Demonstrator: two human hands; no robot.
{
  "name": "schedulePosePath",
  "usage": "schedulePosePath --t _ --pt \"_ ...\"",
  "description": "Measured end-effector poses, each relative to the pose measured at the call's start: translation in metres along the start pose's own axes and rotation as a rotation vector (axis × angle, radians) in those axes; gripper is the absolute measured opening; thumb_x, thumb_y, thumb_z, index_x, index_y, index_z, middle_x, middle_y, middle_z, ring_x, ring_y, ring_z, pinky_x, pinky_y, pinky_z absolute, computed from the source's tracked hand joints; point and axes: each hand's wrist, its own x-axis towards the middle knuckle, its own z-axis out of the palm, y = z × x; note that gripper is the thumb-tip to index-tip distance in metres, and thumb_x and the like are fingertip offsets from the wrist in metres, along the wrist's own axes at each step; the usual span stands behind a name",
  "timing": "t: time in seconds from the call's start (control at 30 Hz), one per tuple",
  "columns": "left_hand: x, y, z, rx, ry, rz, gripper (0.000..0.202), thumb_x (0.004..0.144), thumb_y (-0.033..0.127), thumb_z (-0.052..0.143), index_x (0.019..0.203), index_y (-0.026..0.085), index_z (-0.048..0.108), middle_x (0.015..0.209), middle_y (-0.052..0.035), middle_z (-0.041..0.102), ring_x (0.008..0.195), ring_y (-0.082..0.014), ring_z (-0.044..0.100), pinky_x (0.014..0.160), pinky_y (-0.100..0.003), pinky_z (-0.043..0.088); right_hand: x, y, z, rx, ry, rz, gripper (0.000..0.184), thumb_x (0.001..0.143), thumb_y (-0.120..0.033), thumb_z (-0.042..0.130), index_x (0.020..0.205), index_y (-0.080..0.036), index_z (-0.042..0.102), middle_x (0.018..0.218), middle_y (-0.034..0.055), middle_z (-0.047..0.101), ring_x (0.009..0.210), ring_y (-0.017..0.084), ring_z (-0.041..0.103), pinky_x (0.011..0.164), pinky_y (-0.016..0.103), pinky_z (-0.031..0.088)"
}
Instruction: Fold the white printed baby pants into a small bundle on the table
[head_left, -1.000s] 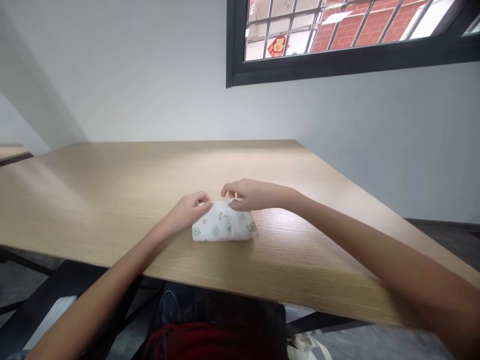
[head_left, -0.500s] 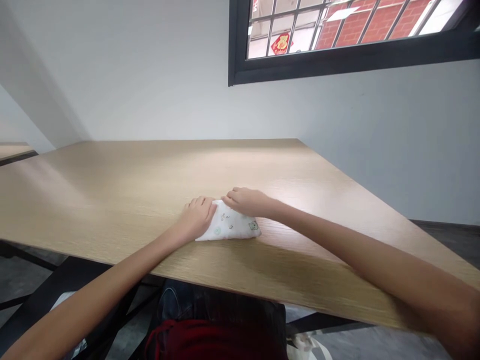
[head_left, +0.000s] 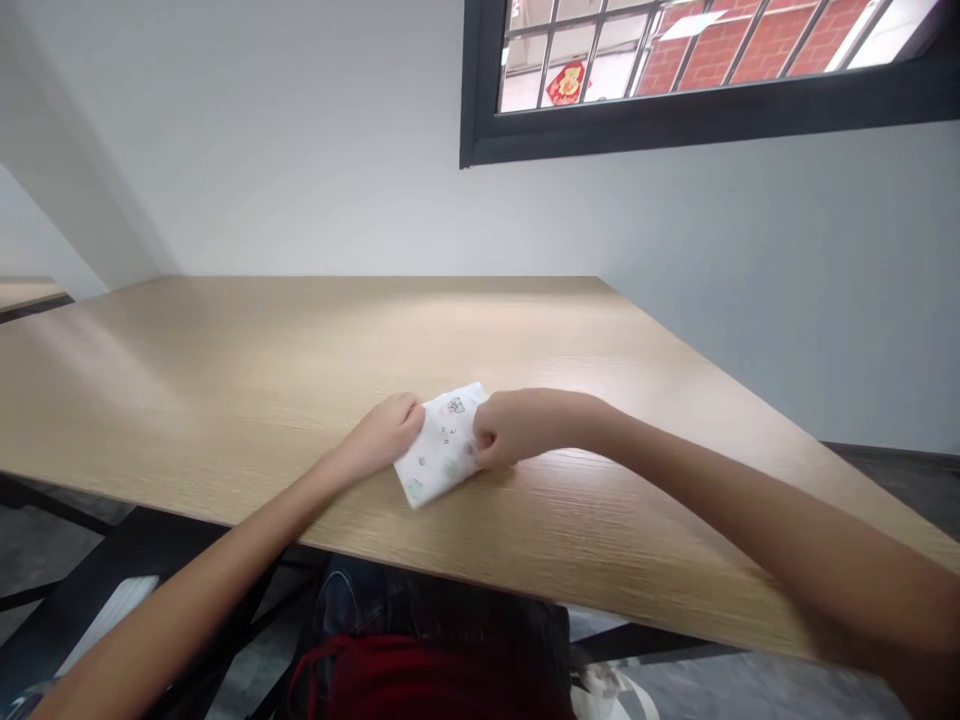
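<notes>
A folded white cloth [head_left: 442, 445] with small printed drawings and pale green spots lies tilted over the wooden table, close to its front edge. My left hand [head_left: 394, 425] pinches the cloth's left edge, thumb on top and fingers curled. At the opposite edge, my right hand [head_left: 514, 425] is closed on the cloth, its fingers bent inward and partly hiding that side. Whether the cloth's underside rests fully on the wood I cannot tell.
The light wooden table [head_left: 300, 340] reaches back to a white wall [head_left: 315, 140]. A dark-framed window [head_left: 600, 140] with bars is at upper right. Below the front edge are a black bench [head_left: 142, 545] with a white item [head_left: 112, 615] on it, and my lap.
The cloth has turned, its right side now higher and its lower corner nearer me. My right hand has moved down the right side and curled its fingers; my left hand has tightened at the left edge.
</notes>
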Motion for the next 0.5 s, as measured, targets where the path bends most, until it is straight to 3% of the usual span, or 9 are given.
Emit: schedulePosePath --t 0.1,0.2,0.3,0.37,0.43,0.5 --pt "-0.034 0.000 0.007 -0.015 0.027 -0.026 0.032 0.088 0.040 0.029 0.073 0.018 0.047 0.073 -0.0028 0.055 0.067 -0.0164 0.050 0.059 -0.028 0.039 0.007 0.007 -0.002 -0.130 0.109 0.120 0.018 0.076 -0.017 0.046 0.060 -0.015 0.054 0.059 0.0027 0.050 0.046 0.012 0.039 0.043 0.025 0.026" --pt "-0.053 -0.004 0.014 -0.016 0.083 0.003 0.034 0.091 0.037 0.024 0.072 0.019 0.045 0.077 -0.0028 0.053 0.074 -0.0164 0.050 0.068 -0.030 0.041 0.009 0.004 0.000 -0.146 0.089 0.170 0.029 0.086 -0.019 0.037 0.065 -0.013 0.057 0.064 0.0059 0.054 0.049 0.013 0.044 0.045 0.026 0.030" --pt "-0.051 -0.007 0.019 0.020 0.153 0.003 0.032 0.090 0.032 0.024 0.075 0.018 0.047 0.082 -0.0057 0.051 0.083 -0.0193 0.048 0.078 -0.037 0.040 0.007 -0.009 0.011 -0.198 0.280 0.153 0.033 0.091 -0.030 0.035 0.080 -0.011 0.059 0.076 0.0117 0.056 0.060 0.019 0.052 0.049 0.028 0.033" --pt "-0.044 -0.005 0.024 0.032 0.159 0.005 0.029 0.089 0.032 0.027 0.081 0.016 0.050 0.087 -0.0078 0.051 0.089 -0.0218 0.046 0.083 -0.041 0.038 0.005 -0.017 0.022 -0.169 0.396 0.059 0.036 0.087 -0.041 0.044 0.100 -0.010 0.055 0.088 0.0147 0.055 0.066 0.022 0.053 0.051 0.028 0.035" --pt "-0.038 0.003 0.029 0.030 0.148 0.021 0.030 0.090 0.034 0.027 0.088 0.015 0.051 0.090 -0.0088 0.051 0.091 -0.0228 0.046 0.084 -0.042 0.037 0.004 -0.023 0.031 -0.095 0.410 -0.042 0.057 0.076 -0.051 0.055 0.118 -0.014 0.044 0.099 0.0163 0.052 0.067 0.023 0.054 0.050 0.028 0.037" --pt "-0.035 0.016 0.036 -0.054 0.144 0.039 0.031 0.090 0.038 0.029 0.097 0.016 0.050 0.095 -0.0091 0.053 0.092 -0.0225 0.048 0.083 -0.040 0.039 0.002 -0.024 0.035 -0.071 0.380 -0.070 0.062 0.071 -0.042 0.062 0.123 -0.016 0.039 0.097 0.0150 0.052 0.062 0.021 0.053 0.046 0.026 0.035"
